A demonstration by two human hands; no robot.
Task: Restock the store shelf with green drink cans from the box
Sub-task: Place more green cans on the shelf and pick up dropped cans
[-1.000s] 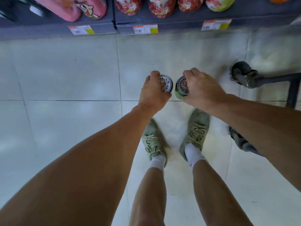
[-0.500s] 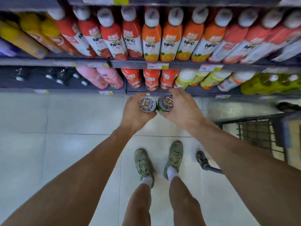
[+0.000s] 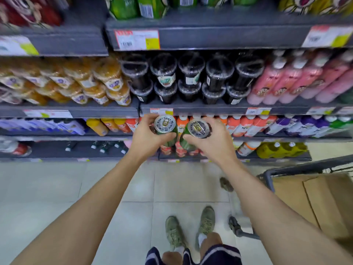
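My left hand (image 3: 147,138) grips a green drink can (image 3: 165,124) with a silver top, held upright in front of the shelves. My right hand (image 3: 212,144) grips a second green can (image 3: 196,129) just beside it, tilted a little to the left. Both cans sit close together at the centre of the head view, level with the row of orange bottles. A brown cardboard box (image 3: 315,203) lies in a cart at the lower right. On the top shelf (image 3: 219,37) stand green packs (image 3: 137,6).
Shelves of drinks fill the upper half: black-lidded cups (image 3: 191,77), pink bottles (image 3: 298,81), yellow cups (image 3: 80,83), orange bottles (image 3: 248,125). The dark metal cart frame (image 3: 269,180) and its wheel (image 3: 236,227) stand to my right. Pale floor tiles (image 3: 57,188) spread to the left.
Both hands rose with the cans from floor height to shelf height. The view tilted up, bringing higher shelves and the box in the cart into sight.
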